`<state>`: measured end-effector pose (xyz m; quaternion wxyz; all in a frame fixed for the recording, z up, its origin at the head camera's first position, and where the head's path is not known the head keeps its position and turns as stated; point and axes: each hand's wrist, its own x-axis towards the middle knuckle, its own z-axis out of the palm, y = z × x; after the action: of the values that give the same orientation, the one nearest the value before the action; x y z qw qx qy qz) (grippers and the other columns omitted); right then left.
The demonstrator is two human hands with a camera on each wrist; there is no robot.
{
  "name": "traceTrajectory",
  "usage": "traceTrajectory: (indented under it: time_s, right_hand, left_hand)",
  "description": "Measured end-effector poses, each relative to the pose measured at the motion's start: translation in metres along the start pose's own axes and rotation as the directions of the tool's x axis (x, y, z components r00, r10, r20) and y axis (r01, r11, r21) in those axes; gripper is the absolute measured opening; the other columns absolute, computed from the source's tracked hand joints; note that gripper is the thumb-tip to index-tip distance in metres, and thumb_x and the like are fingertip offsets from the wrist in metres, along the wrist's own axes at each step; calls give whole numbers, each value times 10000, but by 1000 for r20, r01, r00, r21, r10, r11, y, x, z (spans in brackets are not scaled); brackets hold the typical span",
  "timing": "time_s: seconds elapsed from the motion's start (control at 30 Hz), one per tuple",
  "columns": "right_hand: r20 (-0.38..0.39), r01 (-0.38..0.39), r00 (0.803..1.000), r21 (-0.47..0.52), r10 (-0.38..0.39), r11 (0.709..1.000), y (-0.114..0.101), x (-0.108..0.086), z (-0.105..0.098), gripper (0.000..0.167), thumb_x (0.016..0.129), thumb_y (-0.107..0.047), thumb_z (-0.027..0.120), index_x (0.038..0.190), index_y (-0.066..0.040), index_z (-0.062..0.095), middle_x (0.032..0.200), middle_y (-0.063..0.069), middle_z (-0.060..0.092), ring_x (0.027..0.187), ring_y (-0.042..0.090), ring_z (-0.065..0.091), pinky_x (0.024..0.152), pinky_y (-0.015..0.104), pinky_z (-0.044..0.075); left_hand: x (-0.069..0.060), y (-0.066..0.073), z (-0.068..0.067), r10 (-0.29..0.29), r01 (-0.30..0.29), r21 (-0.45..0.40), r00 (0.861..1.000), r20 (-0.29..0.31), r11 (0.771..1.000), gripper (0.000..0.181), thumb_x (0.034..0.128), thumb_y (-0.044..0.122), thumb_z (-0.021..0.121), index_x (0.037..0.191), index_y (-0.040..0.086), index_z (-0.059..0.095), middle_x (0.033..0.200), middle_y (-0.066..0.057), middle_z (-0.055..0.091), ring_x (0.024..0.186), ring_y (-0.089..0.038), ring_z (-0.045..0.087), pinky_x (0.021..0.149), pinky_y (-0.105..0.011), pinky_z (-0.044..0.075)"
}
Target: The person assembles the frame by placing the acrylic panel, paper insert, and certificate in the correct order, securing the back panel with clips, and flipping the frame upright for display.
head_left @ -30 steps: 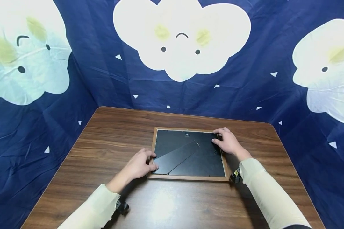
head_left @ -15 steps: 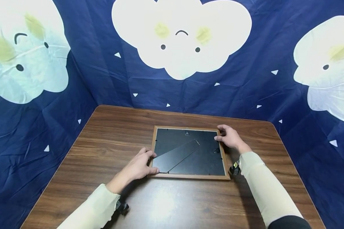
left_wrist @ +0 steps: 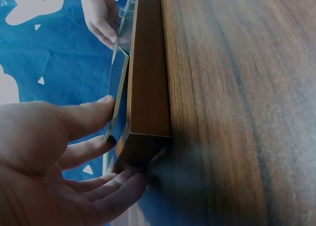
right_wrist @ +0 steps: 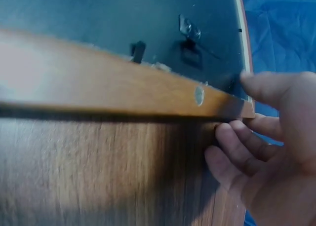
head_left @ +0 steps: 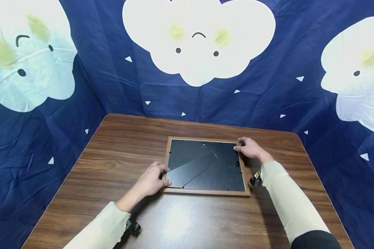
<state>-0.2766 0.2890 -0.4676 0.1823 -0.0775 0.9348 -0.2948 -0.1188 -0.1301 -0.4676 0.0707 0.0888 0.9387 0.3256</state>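
A picture frame with a brown wooden border [head_left: 205, 192] lies face down on the table, its black backing [head_left: 227, 178] upward. Across the backing runs a slanted stand leg [head_left: 191, 170]. My left hand [head_left: 151, 178] grips the frame's left side by the leg's wide end. In the left wrist view, thumb and index finger touch the leg [left_wrist: 118, 80], which sits slightly raised off the frame; the other fingers lie by the frame's corner. My right hand [head_left: 251, 149] holds the far right corner, thumb over the backing edge, the other fingers curled at the outer side.
The wood-grain table [head_left: 118, 148] extends around the frame. Blue cloth [head_left: 162, 93] with white clouds surrounds it at the back and sides. Metal hangers [right_wrist: 190, 28] and a small dark tab [right_wrist: 138, 52] stick up from the backing.
My right hand has slid a little to the right, from over the backing to the frame's corner. The left hand and the frame stay nearly in place.
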Motion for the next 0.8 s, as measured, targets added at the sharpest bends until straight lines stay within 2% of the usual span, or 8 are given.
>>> traceTrajectory:
  time_s: [0.1,0.17,0.3,0.37,0.43,0.53,0.67,0.8]
  right_hand:
    - [-24,4,1000,-12,-4,1000,-2,0,-1,535,1075,-231,505,1483,105,421,1449,333,497,1359,462,473,1128,583,389]
    - [-45,11,999,-3,-11,1000,-2,0,0,487,1084,-202,484,1457,110,457,1424,326,528,1308,440,525,1094,561,429]
    - [-76,13,997,66,-8,998,-2,0,1,426,1081,-160,486,1406,114,514,1298,296,617,1029,330,646,879,430,549]
    - [-87,7,996,103,2,995,-1,1,2,409,1075,-159,504,1382,110,536,1218,270,649,891,263,648,762,349,551]
    - [-102,1,995,118,11,993,-1,2,2,395,1064,-161,532,1355,107,555,1156,247,666,826,216,638,707,299,533]
    - [-112,-24,993,133,40,991,-2,2,1,402,1046,-181,579,1339,94,566,1128,229,667,802,206,635,695,286,526]
    - [-122,-48,990,149,67,988,-4,1,1,448,1027,-210,617,1360,85,559,1195,247,651,867,246,645,739,314,538]
    - [-133,-51,988,186,77,981,-5,2,2,458,1027,-203,607,1391,70,546,1259,259,625,916,261,633,768,317,526]
  left_hand:
    - [1,-1,2,-2,2,-9,1000,-15,1000,356,811,196,842,1120,61,729,1335,-175,607,1238,-390,581,1056,-559,456]
    - [1,-1,3,-7,6,-16,1000,-23,1000,344,812,191,843,1111,58,735,1342,-181,610,1244,-400,578,1061,-560,452]
    - [1,-3,4,-3,2,-34,999,-38,999,330,806,186,852,1090,55,749,1359,-206,608,1222,-420,589,1051,-572,454]
    - [1,-4,3,1,-3,-46,999,-45,999,318,807,183,852,1081,53,756,1361,-213,611,1212,-422,598,1050,-574,456]
    - [2,-5,3,4,-6,-52,999,-49,999,306,813,179,844,1079,52,760,1357,-213,621,1211,-421,606,1052,-569,458]
    - [3,-5,2,8,-11,-52,999,-51,999,270,842,164,810,1085,56,764,1364,-209,629,1236,-429,604,1063,-571,455]
    - [4,-5,2,13,-16,-60,998,-57,998,214,880,133,739,1082,68,773,1376,-206,634,1262,-420,605,1070,-562,458]
    - [5,-5,1,-14,8,-86,997,-69,996,184,863,133,744,1040,104,788,1269,-150,707,1121,-310,686,978,-504,524]
